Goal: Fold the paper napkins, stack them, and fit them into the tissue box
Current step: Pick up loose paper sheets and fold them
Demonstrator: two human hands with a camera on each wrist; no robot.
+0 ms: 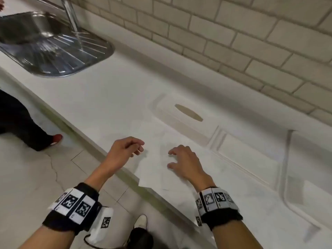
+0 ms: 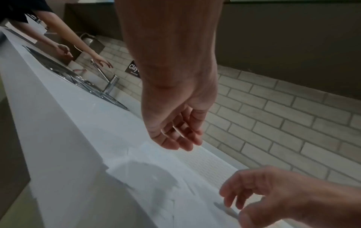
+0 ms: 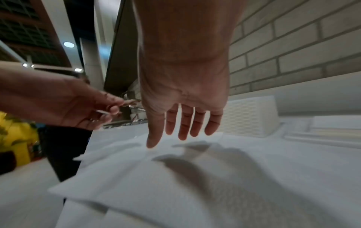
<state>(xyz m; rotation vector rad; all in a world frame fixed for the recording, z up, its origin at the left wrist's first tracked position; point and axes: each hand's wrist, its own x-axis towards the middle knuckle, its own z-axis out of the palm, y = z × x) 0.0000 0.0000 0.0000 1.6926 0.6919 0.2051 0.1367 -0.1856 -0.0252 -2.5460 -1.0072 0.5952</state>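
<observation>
My white countertop [image 1: 100,97] carries loose paper napkins [image 1: 154,169] at its near edge, the white tissue box [image 1: 186,121] just beyond them, and a steel sink [image 1: 53,51] set in far left.

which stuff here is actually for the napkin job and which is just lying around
For the job:
white paper napkins spread at the counter edge
white rectangular tissue box with an oval slot
left hand, right hand, both holding nothing

Just there:
stainless steel sink
chrome tap
second person's red shoe
</observation>
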